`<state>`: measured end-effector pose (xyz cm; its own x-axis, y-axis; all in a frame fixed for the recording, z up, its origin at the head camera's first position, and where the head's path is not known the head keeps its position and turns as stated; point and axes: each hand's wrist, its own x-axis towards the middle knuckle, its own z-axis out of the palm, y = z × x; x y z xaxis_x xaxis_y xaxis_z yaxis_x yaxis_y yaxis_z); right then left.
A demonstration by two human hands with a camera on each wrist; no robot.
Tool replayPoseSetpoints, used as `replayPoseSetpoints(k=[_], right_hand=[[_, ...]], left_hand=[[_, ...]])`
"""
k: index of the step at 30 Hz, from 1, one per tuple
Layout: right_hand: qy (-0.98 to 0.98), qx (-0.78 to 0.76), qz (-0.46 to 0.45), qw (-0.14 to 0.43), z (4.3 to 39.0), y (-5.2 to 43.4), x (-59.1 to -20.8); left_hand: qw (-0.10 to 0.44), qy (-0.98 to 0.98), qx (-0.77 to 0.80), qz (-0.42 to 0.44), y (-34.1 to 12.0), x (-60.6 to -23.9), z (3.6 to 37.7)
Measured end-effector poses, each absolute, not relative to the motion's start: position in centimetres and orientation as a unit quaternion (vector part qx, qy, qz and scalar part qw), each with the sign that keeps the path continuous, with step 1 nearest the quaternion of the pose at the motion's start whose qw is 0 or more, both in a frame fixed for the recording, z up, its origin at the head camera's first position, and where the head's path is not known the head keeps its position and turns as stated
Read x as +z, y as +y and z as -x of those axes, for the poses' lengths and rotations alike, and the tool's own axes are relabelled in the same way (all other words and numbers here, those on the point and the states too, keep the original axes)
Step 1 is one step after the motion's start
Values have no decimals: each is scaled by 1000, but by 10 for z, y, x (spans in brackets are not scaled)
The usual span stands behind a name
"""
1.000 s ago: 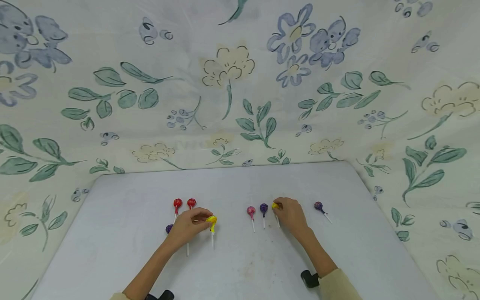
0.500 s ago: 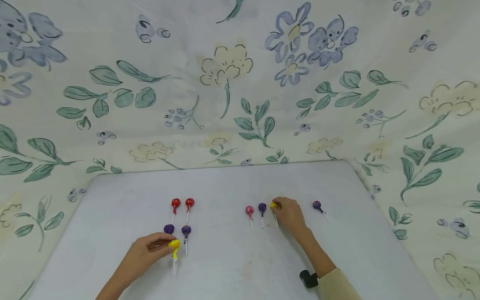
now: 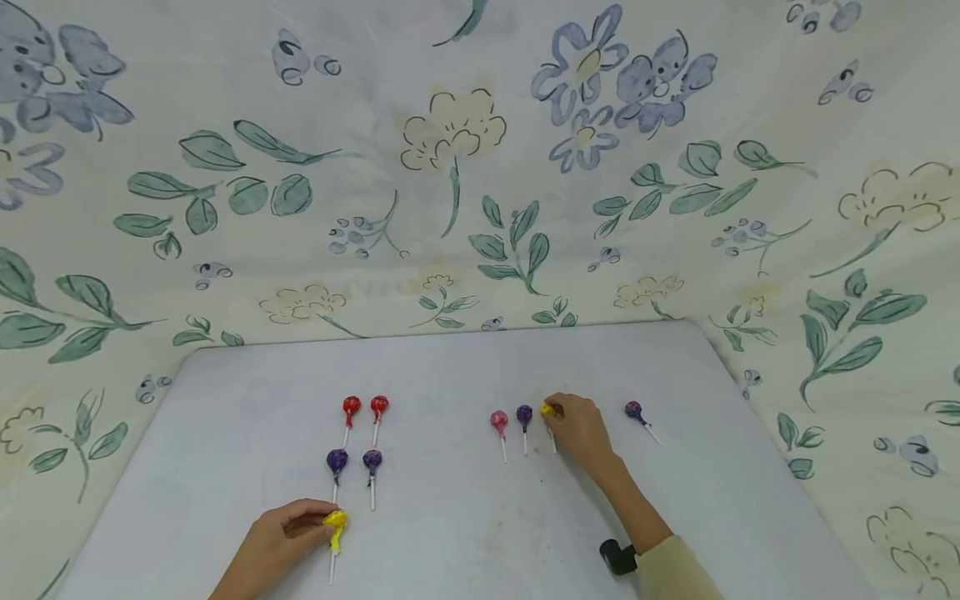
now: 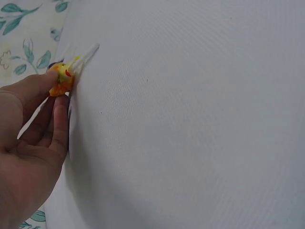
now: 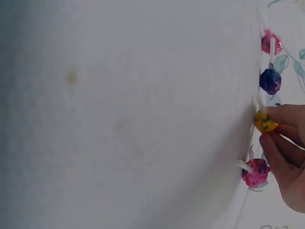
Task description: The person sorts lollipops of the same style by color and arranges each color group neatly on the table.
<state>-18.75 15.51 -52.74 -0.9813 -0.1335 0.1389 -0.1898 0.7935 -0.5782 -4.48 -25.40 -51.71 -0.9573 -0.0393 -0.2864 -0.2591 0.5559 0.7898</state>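
Now yellow-wrapped lollipop [image 3: 334, 523], white stick, pinched by left hand [image 3: 281, 542]

My left grip [image 3: 281, 533] sits low and near, fingers pinched; my right grip [image 3: 579, 429] reaches further out, fingertips pinched too.

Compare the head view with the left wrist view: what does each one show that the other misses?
Head only: two red lollipops, two purple lollipops below them, the right hand pinching a second yellow lollipop, and the pink and purple ones beside it. Left wrist only: a close look at the fingers against the wrapper. Both: the left hand pinching a yellow lollipop on the white table.
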Motion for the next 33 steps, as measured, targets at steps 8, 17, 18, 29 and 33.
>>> replayPoseSetpoints(k=[8, 17, 18, 29, 33], right_hand=[[-942, 320, -91, 41, 188, 157, -523], [-894, 427, -127, 51, 175, 134, -504], [-884, 445, -136, 49, 172, 130, -501], [-815, 544, -194, -50, 139, 79, -479], [-794, 570, -191, -92, 129, 60, -483]], left_hand=[[114, 873, 465, 87, -252, -520, 44], [122, 870, 467, 99, -253, -519, 44], [123, 869, 469, 99, -254, -519, 43], [128, 859, 487, 94, -256, -520, 42], [123, 861, 484, 98, -256, -520, 42]])
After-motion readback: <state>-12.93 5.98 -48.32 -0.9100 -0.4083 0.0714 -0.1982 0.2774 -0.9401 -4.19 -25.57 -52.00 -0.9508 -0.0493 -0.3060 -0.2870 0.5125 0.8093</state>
